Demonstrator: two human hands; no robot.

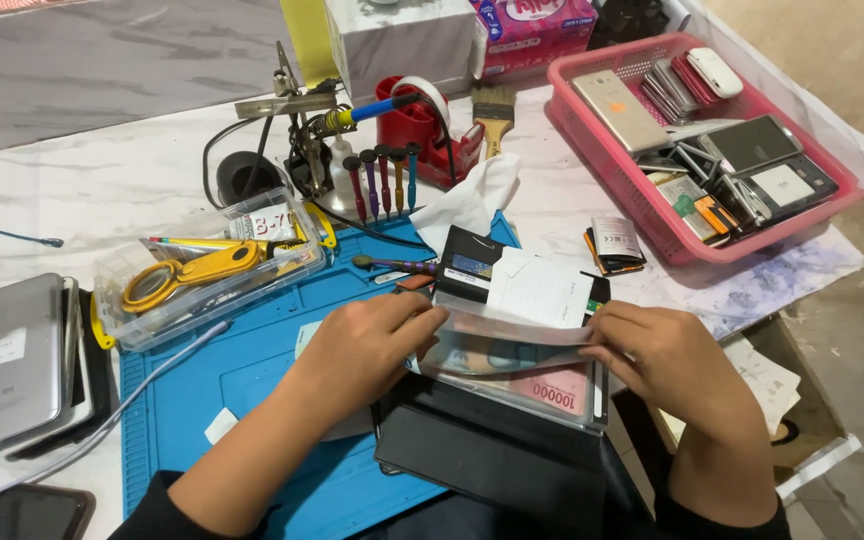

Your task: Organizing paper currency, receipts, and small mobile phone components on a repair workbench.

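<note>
My left hand [367,352] and my right hand [664,362] each pinch an end of a thin, glossy flexible sheet [507,340], holding it bowed above a flat clear-fronted packet [542,390] with a pink printed panel. Under the packet lies a black slab-shaped device [482,460] on the blue work mat [252,380]. Just beyond the sheet sit a white ruled paper [537,285] and a small black box [467,265].
A pink basket [607,165] of phones and parts stands at the right. A clear tray [207,275] with a yellow tool, a rack of screwdrivers [382,180], a red tape dispenser [422,120] and a brush [493,110] lie behind. Phones [12,360] stack at left.
</note>
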